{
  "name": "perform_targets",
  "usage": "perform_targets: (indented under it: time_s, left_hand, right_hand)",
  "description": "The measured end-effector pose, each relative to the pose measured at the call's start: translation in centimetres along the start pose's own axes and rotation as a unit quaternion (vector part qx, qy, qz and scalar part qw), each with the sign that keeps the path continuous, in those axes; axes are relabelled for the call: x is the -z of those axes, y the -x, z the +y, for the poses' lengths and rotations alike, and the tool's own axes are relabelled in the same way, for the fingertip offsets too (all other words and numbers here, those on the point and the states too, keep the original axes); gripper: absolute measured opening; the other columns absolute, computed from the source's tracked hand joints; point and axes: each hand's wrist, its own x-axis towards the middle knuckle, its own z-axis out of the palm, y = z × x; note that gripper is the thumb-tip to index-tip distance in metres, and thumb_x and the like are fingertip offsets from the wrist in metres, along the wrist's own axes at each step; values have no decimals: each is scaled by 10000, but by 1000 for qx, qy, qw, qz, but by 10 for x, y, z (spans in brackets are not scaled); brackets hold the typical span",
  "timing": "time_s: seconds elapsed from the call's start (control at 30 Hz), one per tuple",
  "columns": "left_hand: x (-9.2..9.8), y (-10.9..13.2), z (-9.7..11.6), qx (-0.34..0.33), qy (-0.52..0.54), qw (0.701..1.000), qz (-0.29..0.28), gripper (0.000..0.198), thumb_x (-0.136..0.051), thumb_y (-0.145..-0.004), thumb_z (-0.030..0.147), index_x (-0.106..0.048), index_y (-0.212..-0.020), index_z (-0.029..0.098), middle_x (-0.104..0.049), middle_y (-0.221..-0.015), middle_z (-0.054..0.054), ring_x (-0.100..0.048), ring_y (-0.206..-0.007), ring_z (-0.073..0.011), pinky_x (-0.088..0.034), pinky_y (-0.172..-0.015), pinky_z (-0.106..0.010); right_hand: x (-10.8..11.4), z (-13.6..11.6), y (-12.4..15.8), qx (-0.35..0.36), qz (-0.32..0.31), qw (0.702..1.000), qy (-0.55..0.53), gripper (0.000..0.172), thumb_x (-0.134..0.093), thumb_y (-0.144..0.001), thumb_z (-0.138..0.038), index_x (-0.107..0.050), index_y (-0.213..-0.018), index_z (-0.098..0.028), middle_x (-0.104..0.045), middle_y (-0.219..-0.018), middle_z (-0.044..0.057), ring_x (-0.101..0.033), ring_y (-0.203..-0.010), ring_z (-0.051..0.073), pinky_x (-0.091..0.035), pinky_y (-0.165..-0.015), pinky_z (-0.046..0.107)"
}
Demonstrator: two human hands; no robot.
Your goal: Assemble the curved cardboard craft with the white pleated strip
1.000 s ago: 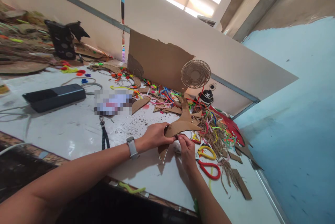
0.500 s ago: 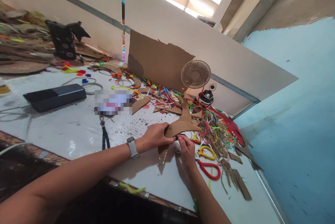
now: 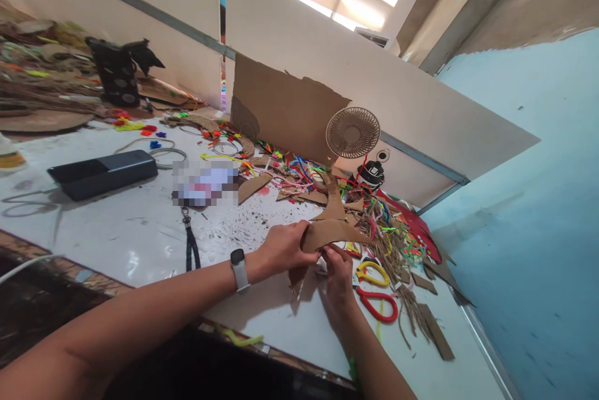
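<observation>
A curved brown cardboard cut-out (image 3: 331,230) is held just above the white table (image 3: 140,231). My left hand (image 3: 281,250), with a white watch on the wrist, pinches its left part. My right hand (image 3: 337,272) is closed under the cardboard's lower edge, fingers pinched on something small and white that I cannot make out. Red scissors handles (image 3: 377,305) and a yellow loop (image 3: 373,273) lie just right of my right hand.
A heap of coloured pipe cleaners and cardboard scraps (image 3: 384,231) spreads to the right. A small fan (image 3: 352,133) and a large cardboard sheet (image 3: 285,110) stand at the back. A dark flat box (image 3: 103,174) lies left; a lanyard (image 3: 189,244) is near my wrist.
The view has shifted slightly; both hands stay on the cardboard, which sits a little lower and to the right in the picture. The grip looks the same.
</observation>
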Motion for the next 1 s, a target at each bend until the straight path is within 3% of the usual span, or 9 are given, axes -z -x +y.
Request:
perform_targets:
  time_s: [0.1,0.27,0.57,0.8,1.0]
  left_hand:
    - [1,0,-1,0,24,1000,-8,521,-502,-695,608,-495,-1003,188,-656,-821,-51,-622,-734,-217,-405,-579,-260]
    - [2,0,0,-15,-37,999,9,526,-519,-702,579,-485,-1019,160,-644,-897,-85,-623,-753,-239,-418,-580,-277]
    - [3,1,5,-33,-128,991,9,534,-563,-717,457,-462,-1104,103,-612,-903,-114,-615,-710,-250,-443,-565,-306]
    - [2,-7,-7,34,-9,999,10,559,-493,-682,642,-525,-973,165,-649,-850,-79,-620,-738,-233,-415,-587,-276]
    - [0,-10,-12,50,72,996,18,611,-504,-655,662,-540,-1027,179,-665,-837,-57,-617,-739,-215,-401,-591,-263]
  right_hand:
    - [-1,4,0,-8,1,998,-69,126,-551,-692,-281,-621,-711,-178,-633,-707,25,-571,-659,156,-445,-639,273]
    - [-3,3,2,-14,6,1000,-26,140,-524,-703,-296,-609,-735,-190,-632,-719,22,-574,-652,154,-445,-608,262]
    - [-4,13,-2,-75,41,994,-71,144,-604,-647,-295,-581,-575,-172,-600,-560,-4,-525,-515,118,-403,-504,225]
    - [-7,1,-3,-82,11,984,-159,162,-624,-648,-312,-673,-696,-165,-680,-709,33,-620,-675,150,-477,-694,280]
    - [-4,1,-4,-42,7,995,-92,167,-646,-665,-279,-679,-781,-163,-682,-769,41,-619,-745,153,-466,-767,283]
